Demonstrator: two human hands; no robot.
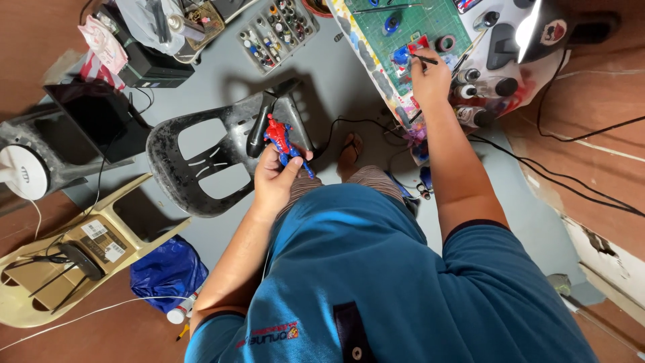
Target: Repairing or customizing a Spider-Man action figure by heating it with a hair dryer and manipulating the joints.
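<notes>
From up here I look down over a blue shirt that fills the near part of the view, with a grey floor beyond it. To the left stands a black plastic chair, tipped so its slotted back faces me, and a cream plastic chair sits nearer and further left, with a blue plastic bag just beside it. At the far right is the counter, its edge smeared with paint, carrying a green cutting mat. A clear compartment box of small paint pots lies on the floor left of the counter. Dark-capped bottles stand in a cluster on the counter just right of my right hand. My left hand is closed around a small red and blue action figure, thumb across its legs, holding it in front of the black chair, well apart from the counter. A black hair dryer rests on the chair seat just behind the figure. My right hand is stretched out over the counter edge, fingers pinched on a thin dark brush whose tip is over a blue and red patch on the mat. A roll of tape lies just beyond it.
</notes>
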